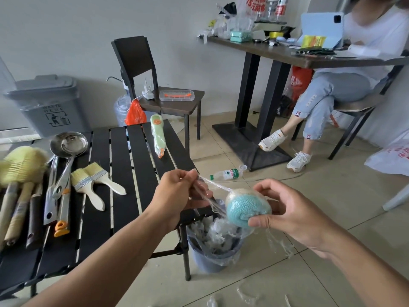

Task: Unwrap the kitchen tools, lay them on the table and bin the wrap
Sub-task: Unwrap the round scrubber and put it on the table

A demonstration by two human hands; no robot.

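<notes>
still half-wrapped teal knitted scrubber (246,209)

yellow brush (24,165) blurred, cut at left | bin (208,262) rim behind scrubber (245,209) | bottle (225,174) label unreadable

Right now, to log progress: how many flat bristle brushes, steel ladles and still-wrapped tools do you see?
Flat wooden-handled bristle brushes: 2
Shiny steel ladles: 2
Still-wrapped tools: 2, the green-and-orange tool on the black slatted table and the blue knitted scrubber in the right hand, its clear film pinched by the left hand
Total: 6
</notes>
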